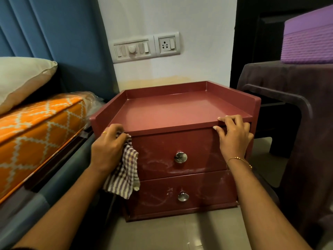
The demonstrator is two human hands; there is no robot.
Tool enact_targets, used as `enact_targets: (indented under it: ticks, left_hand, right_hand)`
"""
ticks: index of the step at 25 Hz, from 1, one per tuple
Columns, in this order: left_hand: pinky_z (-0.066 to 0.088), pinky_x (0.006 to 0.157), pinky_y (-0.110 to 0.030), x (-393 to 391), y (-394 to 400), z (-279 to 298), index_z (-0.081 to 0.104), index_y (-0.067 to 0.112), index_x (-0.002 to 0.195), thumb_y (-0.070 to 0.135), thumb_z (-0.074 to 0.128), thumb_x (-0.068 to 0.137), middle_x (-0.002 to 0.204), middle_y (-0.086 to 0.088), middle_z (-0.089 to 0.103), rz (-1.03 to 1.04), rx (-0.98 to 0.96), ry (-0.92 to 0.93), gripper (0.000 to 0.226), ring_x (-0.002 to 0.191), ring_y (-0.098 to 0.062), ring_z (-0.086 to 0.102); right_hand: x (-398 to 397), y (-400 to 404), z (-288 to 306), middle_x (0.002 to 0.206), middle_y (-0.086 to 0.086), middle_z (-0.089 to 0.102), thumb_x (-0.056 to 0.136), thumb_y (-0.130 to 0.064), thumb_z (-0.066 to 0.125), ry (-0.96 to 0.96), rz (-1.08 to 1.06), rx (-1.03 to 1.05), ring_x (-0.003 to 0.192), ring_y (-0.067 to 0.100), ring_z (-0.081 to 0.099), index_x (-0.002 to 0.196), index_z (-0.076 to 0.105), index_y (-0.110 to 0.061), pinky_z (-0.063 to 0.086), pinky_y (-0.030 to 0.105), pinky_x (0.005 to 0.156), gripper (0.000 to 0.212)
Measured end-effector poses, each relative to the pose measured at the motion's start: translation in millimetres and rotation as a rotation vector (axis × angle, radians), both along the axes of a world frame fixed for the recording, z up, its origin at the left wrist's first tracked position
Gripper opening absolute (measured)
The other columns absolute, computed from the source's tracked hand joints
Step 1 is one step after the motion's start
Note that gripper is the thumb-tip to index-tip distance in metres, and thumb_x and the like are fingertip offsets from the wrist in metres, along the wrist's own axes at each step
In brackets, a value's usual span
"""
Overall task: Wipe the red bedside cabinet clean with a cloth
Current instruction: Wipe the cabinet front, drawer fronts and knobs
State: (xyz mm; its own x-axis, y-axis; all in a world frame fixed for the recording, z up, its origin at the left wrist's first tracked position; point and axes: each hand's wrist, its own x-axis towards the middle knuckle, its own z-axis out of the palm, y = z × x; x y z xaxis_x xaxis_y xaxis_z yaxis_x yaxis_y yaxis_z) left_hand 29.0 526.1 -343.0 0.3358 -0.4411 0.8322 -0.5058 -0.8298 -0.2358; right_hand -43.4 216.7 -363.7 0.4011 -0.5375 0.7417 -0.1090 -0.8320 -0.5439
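**Drawer fronts still waiting for the cloth**

While the top tray is looking clean and evenly red, the two drawer fronts are telling a different story, so the job is reading as partly done at best.

Nearest the viewer, the lower drawer [182, 193] is showing pale dusty swirls and smudges around its metal knob [183, 196]. Just above it, the upper drawer [178, 154] is carrying the same whitish streaks, looping under and to the left of its own knob [180, 157]. Neither front appears wiped yet.

At the near left corner of the red bedside cabinet [173, 112], the left hand [108, 147] is gripping the checked cloth [124, 175], fingers curled round a bunched part of it and pressing it against the front edge of the top, while the rest of the cloth is hanging loose down the left side of the upper drawer. At the near right corner, the right hand [234, 136] is resting on the cabinet with fingers spread and fairly straight, fingertips touching the front lip, seemingly steadying it and holding nothing.

Farther back, the tray surface and its raised rim are looking free of visible marks, though faint dust would be hard to tell. The cabinet itself is standing on the floor against the wall, between the bed [36, 127] on the left and a dark plastic stool [297, 109] on the right.

Left to do, by this judgement: both drawer fronts, the knobs and probably the sides.
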Motion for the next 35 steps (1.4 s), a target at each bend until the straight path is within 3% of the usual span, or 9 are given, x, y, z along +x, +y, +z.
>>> enact_targets:
  ticks: [4, 9, 13, 15, 17, 20, 26, 31, 35]
  left_hand:
    - [0.049, 0.049, -0.036, 0.7, 25.3, -7.8, 0.064, 0.000, 0.073, 0.010, 0.066, 0.081, 0.095, -0.011, 0.055, 0.080, -0.167, -0.031, 0.013, 0.088, -0.028, 0.044]
    - [0.048, 0.057, -0.042, 1.7, 30.2, -10.6, 0.066, -0.001, 0.075, 0.009, 0.071, 0.079, 0.094, -0.020, 0.061, 0.129, -0.243, -0.047, 0.012, 0.086, -0.037, 0.051]
    - [0.044, 0.077, -0.043, 6.3, 31.3, -19.7, 0.066, -0.002, 0.086, 0.011, 0.065, 0.083, 0.103, -0.023, 0.055, 0.113, -0.625, 0.082, 0.013, 0.094, -0.039, 0.052]
    - [0.045, 0.080, -0.041, 10.4, 32.4, -25.8, 0.065, -0.005, 0.088, 0.008, 0.063, 0.084, 0.101, -0.026, 0.052, 0.041, -0.767, 0.136, 0.014, 0.092, -0.039, 0.053]
    - [0.046, 0.077, -0.043, 11.1, 32.8, -39.1, 0.064, -0.007, 0.084, 0.001, 0.064, 0.082, 0.094, -0.027, 0.051, 0.025, -0.694, 0.164, 0.009, 0.084, -0.038, 0.054]
    - [0.048, 0.067, -0.046, 8.2, 34.4, -47.5, 0.063, -0.006, 0.079, -0.001, 0.066, 0.079, 0.083, -0.024, 0.051, 0.046, -0.559, 0.176, 0.006, 0.074, -0.037, 0.054]
    - [0.041, 0.075, -0.027, 13.8, 26.5, -13.1, 0.064, -0.007, 0.084, 0.006, 0.066, 0.081, 0.090, -0.027, 0.055, -0.029, -0.837, 0.110, 0.014, 0.083, -0.035, 0.057]
    - [0.042, 0.069, -0.033, 6.4, 29.7, -53.2, 0.063, -0.008, 0.079, 0.000, 0.068, 0.078, 0.087, -0.026, 0.056, 0.020, -0.729, 0.248, 0.009, 0.076, -0.038, 0.058]
    - [0.038, 0.070, -0.026, 9.9, 32.0, -18.2, 0.063, -0.007, 0.080, 0.002, 0.066, 0.079, 0.086, -0.026, 0.057, -0.025, -0.787, 0.156, 0.010, 0.078, -0.035, 0.057]
  right_hand:
    - [-0.3, 35.2, -7.1, 0.116, 0.015, 0.055, 0.082, -0.017, 0.067, -0.086, -0.132, 0.095, 0.101, 0.035, 0.050, 0.110, 0.064, -0.012, 0.040, 0.041, 0.080, 0.028]
    - [12.5, 89.8, -25.1, 0.095, 0.010, 0.058, 0.083, -0.026, 0.047, -0.129, 0.171, -0.218, 0.084, 0.019, 0.041, 0.092, 0.066, -0.015, 0.043, 0.031, 0.064, 0.023]
    - [18.0, 102.5, -44.4, 0.083, 0.006, 0.058, 0.083, -0.030, 0.045, -0.037, 0.252, -0.295, 0.074, 0.022, 0.052, 0.078, 0.065, -0.013, 0.046, 0.032, 0.056, 0.027]
    - [20.3, 100.7, -55.7, 0.079, 0.007, 0.056, 0.082, -0.028, 0.057, -0.005, 0.285, -0.267, 0.070, 0.025, 0.054, 0.074, 0.064, -0.010, 0.048, 0.034, 0.054, 0.021]
    - [22.2, 100.0, -63.9, 0.078, 0.010, 0.055, 0.075, -0.017, 0.074, 0.002, 0.309, -0.181, 0.070, 0.028, 0.053, 0.071, 0.063, -0.007, 0.049, 0.032, 0.058, 0.015]
    - [22.3, 104.0, -68.9, 0.079, 0.013, 0.054, 0.071, -0.008, 0.079, -0.029, 0.324, -0.070, 0.073, 0.030, 0.053, 0.072, 0.063, -0.004, 0.049, 0.032, 0.062, 0.016]
    - [23.1, 107.0, -69.3, 0.089, 0.017, 0.054, 0.070, -0.008, 0.080, -0.101, 0.366, 0.141, 0.080, 0.032, 0.055, 0.089, 0.061, 0.001, 0.045, 0.033, 0.070, 0.028]
    - [22.2, 109.3, -67.6, 0.089, 0.013, 0.050, 0.071, -0.011, 0.079, -0.109, 0.384, 0.259, 0.080, 0.032, 0.054, 0.082, 0.056, 0.000, 0.046, 0.037, 0.070, 0.027]
    - [17.8, 108.3, -63.5, 0.089, 0.003, 0.043, 0.073, -0.011, 0.078, -0.072, 0.420, 0.278, 0.082, 0.031, 0.053, 0.082, 0.055, -0.002, 0.046, 0.036, 0.072, 0.026]
